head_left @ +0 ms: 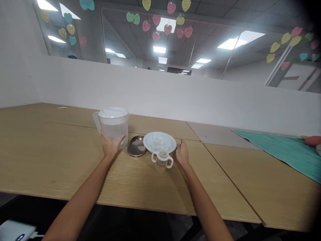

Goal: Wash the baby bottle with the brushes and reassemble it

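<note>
A translucent plastic pitcher [114, 129] with a white lid stands upright on the table, its handle to the left. My left hand [110, 144] is closed around its lower front side, thumb to the right. A white bowl [147, 144] holds clear items that I cannot make out well. At the bowl's right rim is my right hand [182, 152], fingers curled and seemingly gripping the edge. In front of the bowl stands a clear baby bottle [160, 165] with two white handles, red lettering and an uncovered neck. Between pitcher and bowl lies a round shallow metal tray [136, 147].
The wooden table [62, 160] has seams between its panels. At the right lies a green cloth [281, 147] with a reddish item [313, 140] at its far end. A white wall [155, 95] with glass above closes off the back. A white device [16, 231] sits below the table at lower left.
</note>
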### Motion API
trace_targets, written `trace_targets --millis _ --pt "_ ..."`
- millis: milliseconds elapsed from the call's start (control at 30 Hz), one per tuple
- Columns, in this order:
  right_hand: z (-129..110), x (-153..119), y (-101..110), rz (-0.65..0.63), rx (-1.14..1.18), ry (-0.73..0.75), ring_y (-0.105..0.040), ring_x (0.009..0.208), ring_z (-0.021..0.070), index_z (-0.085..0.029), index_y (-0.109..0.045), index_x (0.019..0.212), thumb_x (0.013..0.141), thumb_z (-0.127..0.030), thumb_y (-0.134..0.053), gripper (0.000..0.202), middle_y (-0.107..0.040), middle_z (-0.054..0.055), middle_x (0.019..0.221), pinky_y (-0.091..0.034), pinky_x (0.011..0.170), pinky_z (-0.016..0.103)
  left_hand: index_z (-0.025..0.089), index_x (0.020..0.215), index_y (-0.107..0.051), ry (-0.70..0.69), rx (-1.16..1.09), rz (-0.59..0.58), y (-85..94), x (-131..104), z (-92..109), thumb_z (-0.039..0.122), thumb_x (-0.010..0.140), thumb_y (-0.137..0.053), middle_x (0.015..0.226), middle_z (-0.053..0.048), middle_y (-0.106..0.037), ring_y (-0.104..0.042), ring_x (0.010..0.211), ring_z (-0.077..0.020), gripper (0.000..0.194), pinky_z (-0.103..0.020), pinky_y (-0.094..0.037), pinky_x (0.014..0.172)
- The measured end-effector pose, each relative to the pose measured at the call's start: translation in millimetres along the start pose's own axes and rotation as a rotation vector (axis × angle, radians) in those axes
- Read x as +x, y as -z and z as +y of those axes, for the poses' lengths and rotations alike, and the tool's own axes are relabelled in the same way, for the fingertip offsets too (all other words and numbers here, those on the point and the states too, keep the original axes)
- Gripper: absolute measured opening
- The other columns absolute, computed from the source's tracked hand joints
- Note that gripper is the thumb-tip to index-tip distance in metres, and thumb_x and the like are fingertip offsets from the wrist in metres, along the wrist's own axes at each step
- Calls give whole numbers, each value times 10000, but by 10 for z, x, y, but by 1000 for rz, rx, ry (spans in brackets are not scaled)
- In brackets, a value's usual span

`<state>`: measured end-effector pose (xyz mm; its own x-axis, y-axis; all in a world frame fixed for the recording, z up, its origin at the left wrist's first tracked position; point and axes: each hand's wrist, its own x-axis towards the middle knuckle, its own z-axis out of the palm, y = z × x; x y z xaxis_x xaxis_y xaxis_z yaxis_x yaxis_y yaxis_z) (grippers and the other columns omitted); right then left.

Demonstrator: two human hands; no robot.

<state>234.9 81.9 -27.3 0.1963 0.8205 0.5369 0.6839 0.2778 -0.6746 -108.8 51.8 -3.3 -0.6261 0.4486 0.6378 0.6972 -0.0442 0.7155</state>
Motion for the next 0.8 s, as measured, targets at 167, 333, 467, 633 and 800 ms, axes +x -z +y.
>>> trace_targets --millis 167,333,467,633,800 --pt "82 15 44 -156 -199 -109 -473 1120 290 3 -347 1292 800 -207 -347 535 -481 234 1226 -381 897 371 35 1400 13 -30 36 -91 85 -46 156 597 565 -685 1424 -282 -158 -214 1301 -402 1225 -553 -265 1021" --pt "57 -40 18 -315 -393 -73 -572 970 275 -58 -332 1315 796 -167 -420 538 -599 190 1054 -413 755 325 78 1405 -93 -466 -13 -33 199 -293 758 470 760 -561 1439 -205 -201 -178 1331 -322 888 -492 -179 1071" --pt "45 -43 -6 -320 -398 -84 -596 926 224 -97 -356 1294 782 -97 -421 517 -610 146 1054 -397 702 261 202 1230 -468 -761 -94 -622 -4 -460 1222 385 884 -368 1141 -74 -586 -519 1062 -207 403 -343 -370 926" --pt "-5 -45 5 -266 -323 -97 -589 941 200 -111 -363 1286 788 -101 -421 501 -611 122 1080 -388 708 235 173 843 -663 -824 254 -1036 -455 -553 1386 432 846 -407 899 -96 -671 -570 913 -250 364 -378 -339 852" --pt "-48 -58 -6 -236 -248 -82 -596 895 187 -171 -412 1242 787 -109 -415 459 -631 87 1040 -388 677 234 168 715 -632 -750 330 -1217 -602 -545 1346 489 810 -407 760 -93 -666 -574 849 -263 403 -395 -314 828"
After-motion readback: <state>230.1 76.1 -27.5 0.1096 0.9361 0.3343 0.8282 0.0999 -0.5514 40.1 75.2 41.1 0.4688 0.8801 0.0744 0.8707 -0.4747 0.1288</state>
